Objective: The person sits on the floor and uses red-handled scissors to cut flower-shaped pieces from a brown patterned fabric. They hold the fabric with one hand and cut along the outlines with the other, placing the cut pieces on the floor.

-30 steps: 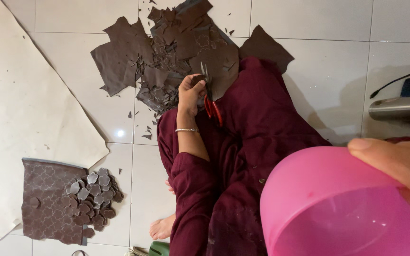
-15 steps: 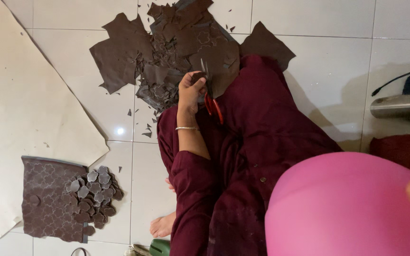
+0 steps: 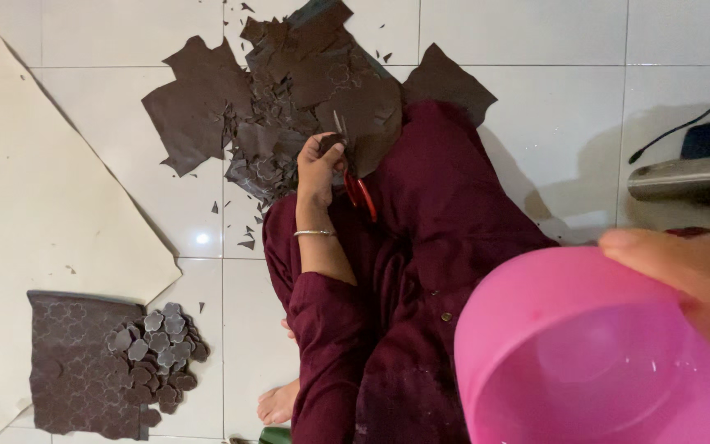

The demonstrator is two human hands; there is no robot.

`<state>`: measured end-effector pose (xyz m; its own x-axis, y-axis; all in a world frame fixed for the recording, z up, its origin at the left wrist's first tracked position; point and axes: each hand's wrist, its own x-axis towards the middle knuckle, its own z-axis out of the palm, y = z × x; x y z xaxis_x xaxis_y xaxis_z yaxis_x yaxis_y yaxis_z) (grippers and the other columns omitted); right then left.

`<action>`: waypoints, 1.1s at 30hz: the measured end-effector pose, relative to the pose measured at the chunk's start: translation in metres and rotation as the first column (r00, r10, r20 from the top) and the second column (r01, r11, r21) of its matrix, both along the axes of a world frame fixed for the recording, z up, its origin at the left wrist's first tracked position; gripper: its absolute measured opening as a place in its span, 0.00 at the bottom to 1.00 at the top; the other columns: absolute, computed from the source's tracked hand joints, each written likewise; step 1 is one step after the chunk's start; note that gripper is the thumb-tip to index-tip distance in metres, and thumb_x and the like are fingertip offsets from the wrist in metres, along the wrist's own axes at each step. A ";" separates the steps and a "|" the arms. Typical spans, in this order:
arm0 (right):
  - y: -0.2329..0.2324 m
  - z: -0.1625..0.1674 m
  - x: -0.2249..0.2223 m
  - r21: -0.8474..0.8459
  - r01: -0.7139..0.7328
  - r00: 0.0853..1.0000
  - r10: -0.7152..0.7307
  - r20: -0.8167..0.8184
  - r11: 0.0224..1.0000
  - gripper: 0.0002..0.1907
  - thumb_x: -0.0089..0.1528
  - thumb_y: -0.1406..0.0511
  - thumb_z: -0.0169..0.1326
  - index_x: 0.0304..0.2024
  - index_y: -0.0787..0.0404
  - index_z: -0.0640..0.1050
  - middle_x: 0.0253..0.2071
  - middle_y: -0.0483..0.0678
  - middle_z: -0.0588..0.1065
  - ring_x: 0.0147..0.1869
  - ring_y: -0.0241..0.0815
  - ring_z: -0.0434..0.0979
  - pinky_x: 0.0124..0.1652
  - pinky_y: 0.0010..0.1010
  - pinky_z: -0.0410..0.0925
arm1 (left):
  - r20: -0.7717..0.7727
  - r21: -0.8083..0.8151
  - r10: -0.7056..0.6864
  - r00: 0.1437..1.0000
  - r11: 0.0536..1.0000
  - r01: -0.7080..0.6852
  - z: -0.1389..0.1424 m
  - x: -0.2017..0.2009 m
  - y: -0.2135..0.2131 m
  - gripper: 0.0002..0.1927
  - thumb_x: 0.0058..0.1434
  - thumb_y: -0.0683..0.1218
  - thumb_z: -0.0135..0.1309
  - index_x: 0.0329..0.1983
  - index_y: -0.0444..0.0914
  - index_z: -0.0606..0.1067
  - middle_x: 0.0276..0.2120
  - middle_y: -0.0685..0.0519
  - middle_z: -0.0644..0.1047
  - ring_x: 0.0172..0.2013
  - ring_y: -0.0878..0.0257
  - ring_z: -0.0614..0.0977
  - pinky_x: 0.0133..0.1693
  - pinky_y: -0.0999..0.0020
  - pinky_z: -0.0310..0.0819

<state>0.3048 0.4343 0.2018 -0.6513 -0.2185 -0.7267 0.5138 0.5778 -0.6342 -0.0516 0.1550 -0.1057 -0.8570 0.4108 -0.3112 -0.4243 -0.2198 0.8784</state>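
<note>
At lower right, the right hand pinches a pink bowl by its rim; a seated co-worker snips brown scraps, pieces piled, one sheet uncut

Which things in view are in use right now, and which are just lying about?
In use: left hand gripping the red-handled scissors over the brown sheet scraps; right hand holding the pink bowl.
Lying about: pile of cut shapes, patterned brown sheet, cream sheet, metal appliance, black cable.
</note>
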 end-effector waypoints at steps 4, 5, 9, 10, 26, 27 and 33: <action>0.033 0.038 -0.074 0.193 -0.019 0.997 0.032 -0.066 0.981 0.22 0.68 0.56 0.36 0.58 0.48 0.76 0.36 0.38 0.82 0.37 0.33 0.85 0.35 0.26 0.75 | 0.042 0.010 -0.005 0.999 1.000 0.005 -0.003 0.000 -0.001 0.08 0.64 0.34 0.55 0.45 0.35 0.74 0.29 0.54 0.76 0.25 0.66 0.74 0.30 0.72 0.69; 0.034 0.042 -0.089 0.263 -0.007 0.994 0.037 -0.108 0.965 0.23 0.69 0.57 0.35 0.59 0.49 0.77 0.36 0.40 0.82 0.36 0.34 0.86 0.34 0.27 0.75 | 0.037 0.027 -0.006 0.999 1.000 0.005 -0.003 0.000 -0.001 0.08 0.64 0.34 0.55 0.45 0.35 0.74 0.30 0.54 0.76 0.26 0.66 0.73 0.30 0.72 0.69; 0.035 0.030 -0.125 0.557 0.154 0.920 0.087 -0.382 0.816 0.20 0.73 0.64 0.38 0.59 0.61 0.78 0.34 0.52 0.81 0.30 0.41 0.85 0.27 0.33 0.73 | 0.072 0.084 -0.012 0.997 0.996 0.006 -0.003 -0.002 0.000 0.08 0.64 0.34 0.55 0.46 0.35 0.73 0.30 0.55 0.75 0.26 0.67 0.73 0.30 0.73 0.69; 0.037 0.021 -0.128 0.612 0.214 0.885 0.113 -0.451 0.761 0.18 0.74 0.66 0.40 0.59 0.65 0.78 0.34 0.56 0.81 0.28 0.43 0.85 0.26 0.34 0.72 | 0.077 0.065 -0.011 0.997 0.998 0.006 -0.002 -0.003 0.001 0.09 0.64 0.34 0.55 0.46 0.35 0.73 0.30 0.55 0.75 0.26 0.67 0.73 0.30 0.73 0.69; 0.186 -0.257 -0.129 0.315 0.926 0.376 -0.598 -0.708 0.209 0.14 0.70 0.68 0.47 0.38 0.74 0.77 0.28 0.60 0.77 0.25 0.49 0.81 0.21 0.35 0.71 | 0.094 0.053 0.001 0.996 0.999 -0.006 0.003 -0.004 0.008 0.09 0.63 0.35 0.56 0.46 0.35 0.74 0.29 0.55 0.75 0.25 0.68 0.72 0.28 0.75 0.67; 0.186 -0.261 -0.129 0.328 0.930 0.356 -0.633 -0.687 0.167 0.13 0.70 0.67 0.47 0.39 0.73 0.77 0.28 0.60 0.78 0.24 0.49 0.81 0.20 0.35 0.71 | 0.094 0.055 0.000 0.996 0.998 -0.005 0.003 -0.005 0.008 0.09 0.63 0.35 0.56 0.46 0.35 0.74 0.30 0.55 0.75 0.25 0.68 0.72 0.29 0.75 0.67; 0.179 -0.268 -0.135 0.339 0.941 0.199 -0.784 -0.588 -0.015 0.14 0.69 0.64 0.47 0.42 0.71 0.77 0.28 0.58 0.78 0.24 0.49 0.81 0.19 0.34 0.71 | 0.081 0.109 -0.005 0.997 0.994 -0.004 0.001 -0.006 0.009 0.09 0.63 0.35 0.56 0.46 0.34 0.73 0.30 0.54 0.75 0.26 0.68 0.72 0.30 0.74 0.69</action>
